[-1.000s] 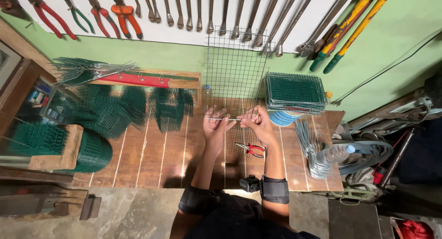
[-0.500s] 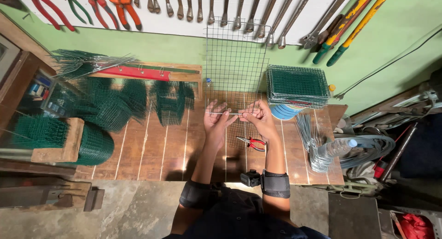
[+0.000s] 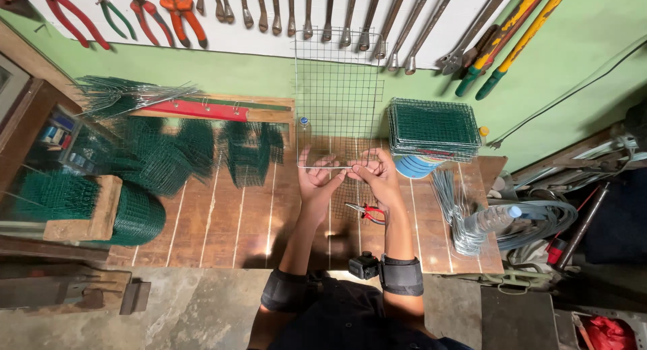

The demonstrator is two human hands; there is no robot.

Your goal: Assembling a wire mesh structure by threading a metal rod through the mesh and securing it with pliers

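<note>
Hands first: my left hand (image 3: 317,178) and right hand (image 3: 377,175) are both up at the bottom edge of a bare silver wire mesh panel (image 3: 337,94), fingers curled and pinching that lower wire between them, thumbs close together near the middle. That panel stands upright on the brown wooden plank counter (image 3: 236,215), leaning back toward the green wall, its top reaching the row of hanging wrenches and spanners (image 3: 323,13). Just under my right hand, lying flat on the counter, is a pair of small red-handled pliers (image 3: 367,212), not touched by either hand. To the right of the panel sits a neat stack of green coated wire mesh squares (image 3: 435,128) on top of some round blue discs (image 3: 414,167), and further right a bundle of straight silver wire rods (image 3: 458,208) with a clear plastic bottle (image 3: 492,218) lying across it. Over on the left it's a messy heap of green wire mesh pieces (image 3: 168,154), plus a roll of green mesh (image 3: 135,215) beside a wooden block (image 3: 87,218). Red and orange handled cutters (image 3: 178,13) hang on the wall top left.
</note>
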